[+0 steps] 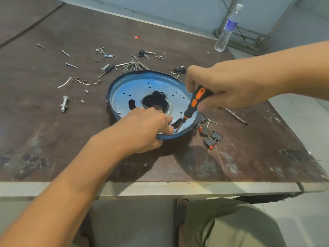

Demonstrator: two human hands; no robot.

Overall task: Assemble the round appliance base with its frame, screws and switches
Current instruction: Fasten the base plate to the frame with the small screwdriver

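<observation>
Gripping screwdriver (195, 99), right hand (231, 86), shaft slanting down-left, tip at base (124, 90) rim

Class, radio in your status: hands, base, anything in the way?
Left hand holds base rim. Right hand holds screwdriver, tip at near rim. Switches beside base, not blocking.

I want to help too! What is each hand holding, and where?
The right hand grips the screwdriver by its black-and-orange handle. The left hand holds the blue round base at its near rim.
</observation>
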